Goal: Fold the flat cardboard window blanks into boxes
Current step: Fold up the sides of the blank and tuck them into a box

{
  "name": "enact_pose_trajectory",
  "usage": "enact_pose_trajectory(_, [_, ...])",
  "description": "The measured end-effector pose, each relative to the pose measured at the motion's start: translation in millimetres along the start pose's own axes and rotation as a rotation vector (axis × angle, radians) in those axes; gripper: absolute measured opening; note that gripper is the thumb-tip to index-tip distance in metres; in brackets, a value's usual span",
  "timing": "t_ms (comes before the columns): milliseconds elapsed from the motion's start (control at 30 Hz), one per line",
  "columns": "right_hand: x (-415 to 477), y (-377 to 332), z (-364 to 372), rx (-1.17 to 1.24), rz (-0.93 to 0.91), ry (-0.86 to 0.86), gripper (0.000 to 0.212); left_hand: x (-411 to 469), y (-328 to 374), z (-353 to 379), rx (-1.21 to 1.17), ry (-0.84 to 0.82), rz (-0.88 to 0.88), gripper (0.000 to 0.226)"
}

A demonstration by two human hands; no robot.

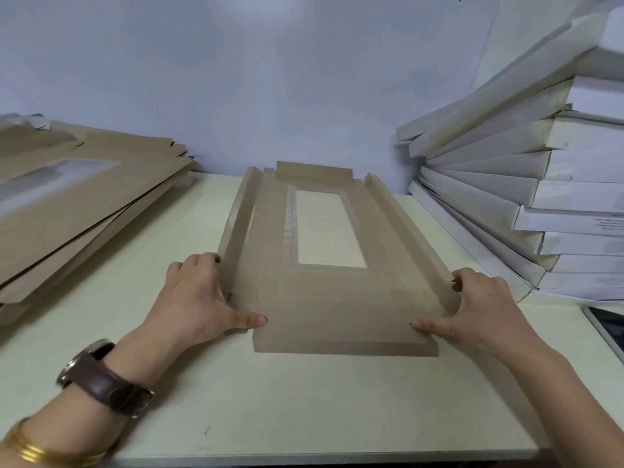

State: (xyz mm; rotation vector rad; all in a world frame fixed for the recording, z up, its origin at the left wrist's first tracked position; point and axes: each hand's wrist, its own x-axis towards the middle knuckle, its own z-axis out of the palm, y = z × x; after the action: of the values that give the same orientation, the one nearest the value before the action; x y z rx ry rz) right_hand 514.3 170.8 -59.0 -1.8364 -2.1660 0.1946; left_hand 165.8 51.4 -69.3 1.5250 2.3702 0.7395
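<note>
A brown cardboard window blank (pixel 324 298) lies in the middle of the table, its clear rectangular window (pixel 329 228) facing up. Both long side flaps stand folded upward, and the near end flap lies flat toward me. My left hand (pixel 199 295) grips the near end of the left side flap, fingers outside it and thumb pressing on the near flap. My right hand (pixel 472 305) grips the near end of the right side flap in the same way, its thumb on the flap's right corner.
A stack of flat brown blanks (pixel 87 197) lies at the left of the cream table (pixel 304 407). Folded white boxes (pixel 526 197) are piled high at the right against the wall. A dark flat object (pixel 607 329) lies at the right edge.
</note>
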Motion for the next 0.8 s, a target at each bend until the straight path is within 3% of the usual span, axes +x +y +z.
enact_pose_trajectory(367, [6,3,2,0.161,-0.254,-0.079,0.062,4,3,2,-0.255,-0.092,0.135,0.101])
enact_pose_trajectory(500, [6,5,3,0.143,-0.289,-0.118,0.054,8,2,-2,-0.122,-0.134,0.162,0.082])
enact_pose_trajectory(633, [5,6,3,0.121,-0.29,-0.167,0.048,10,4,-2,0.026,-0.171,0.175,0.091])
enact_pose_trajectory(800, [4,7,1,0.046,-0.259,-0.243,0.046,13,14,-4,0.174,-0.288,0.092,0.086])
